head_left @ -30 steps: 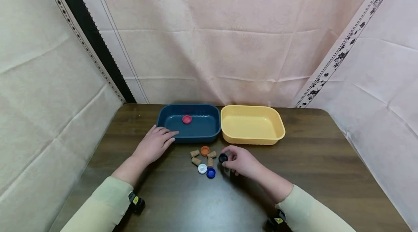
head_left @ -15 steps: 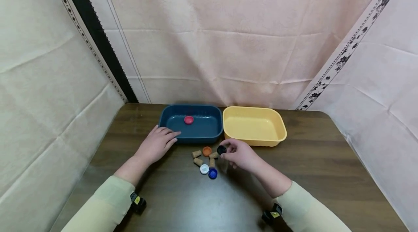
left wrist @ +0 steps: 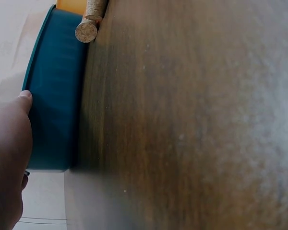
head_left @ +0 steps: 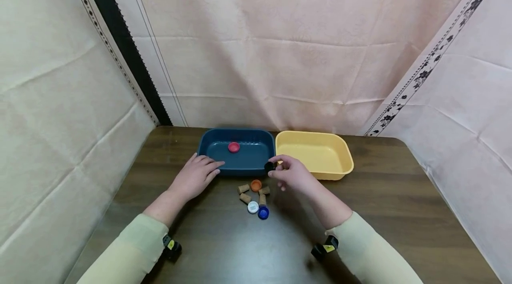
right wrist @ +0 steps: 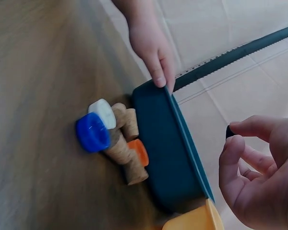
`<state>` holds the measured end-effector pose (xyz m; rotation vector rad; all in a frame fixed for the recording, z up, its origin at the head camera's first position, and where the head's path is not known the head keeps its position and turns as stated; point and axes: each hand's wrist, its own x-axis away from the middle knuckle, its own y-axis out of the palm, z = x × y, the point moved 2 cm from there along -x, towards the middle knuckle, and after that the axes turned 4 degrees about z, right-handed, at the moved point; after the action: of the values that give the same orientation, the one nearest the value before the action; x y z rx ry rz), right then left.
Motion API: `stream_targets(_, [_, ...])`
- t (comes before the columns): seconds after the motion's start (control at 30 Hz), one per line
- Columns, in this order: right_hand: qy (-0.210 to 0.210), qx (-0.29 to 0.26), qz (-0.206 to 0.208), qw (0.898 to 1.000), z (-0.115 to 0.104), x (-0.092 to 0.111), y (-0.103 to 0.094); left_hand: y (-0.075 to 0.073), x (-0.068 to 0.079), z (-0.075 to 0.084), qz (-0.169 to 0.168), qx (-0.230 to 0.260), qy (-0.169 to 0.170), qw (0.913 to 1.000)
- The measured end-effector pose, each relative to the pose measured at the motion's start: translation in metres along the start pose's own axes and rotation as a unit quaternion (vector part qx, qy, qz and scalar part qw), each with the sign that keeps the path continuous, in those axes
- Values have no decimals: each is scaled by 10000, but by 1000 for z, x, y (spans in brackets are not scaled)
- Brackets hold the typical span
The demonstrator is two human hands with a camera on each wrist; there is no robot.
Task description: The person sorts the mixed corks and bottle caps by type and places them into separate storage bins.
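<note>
My right hand [head_left: 294,173] pinches a black bottle cap [head_left: 270,167] between thumb and forefinger. It holds the cap over the near right corner of the dark blue tray [head_left: 240,171]; in the right wrist view only a sliver of the cap [right wrist: 229,132] shows at the fingertips. My left hand [head_left: 196,175] rests on that tray's near left rim with relaxed, fairly straight fingers; in the left wrist view its thumb [left wrist: 26,96] touches the rim. A red bottle cap [head_left: 234,147] lies inside the blue tray.
A yellow tray [head_left: 344,166] stands right of the blue one. In front of them on the wooden table [head_left: 224,248] lie several corks [head_left: 246,198], an orange cap [head_left: 256,185], a white cap [head_left: 253,207] and a blue cap [head_left: 263,212]. Pale cloth hangs behind.
My right hand has lifted the black cap from beside the corks and carried it away from me to the blue tray's near right corner. The left hand stays on the rim.
</note>
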<state>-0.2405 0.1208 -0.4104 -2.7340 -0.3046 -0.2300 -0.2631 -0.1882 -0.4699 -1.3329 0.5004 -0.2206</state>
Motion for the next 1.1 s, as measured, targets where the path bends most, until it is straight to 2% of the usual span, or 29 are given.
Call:
stream_targets(0.23, [360, -702, -244, 9966, -11, -23, 8, -2, 0, -1, -25, -48, -33, 10000])
stream_targets(0.43, [668, -1518, -407, 9853, -21, -39, 16, 0, -1, -2, -35, -75, -25, 10000])
stream_targets(0.57, [816, -1844, -466, 9783, -24, -51, 22, 2, -1, -2, -108, -63, -53, 9999])
stream_targets(0.7, [897, -1983, -481, 9748, -26, -65, 29, 1, 0, -2, -121, -50, -78, 9999])
stream_targets(0.93, [1029, -1822, -270, 9775, -25, -90, 40, 0, -1, -1, -204, -42, -131, 9997])
stream_targets(1.1, [1303, -1942, -343, 9717, -20, -105, 51, 1, -1, 0, -186, -72, -120, 9997])
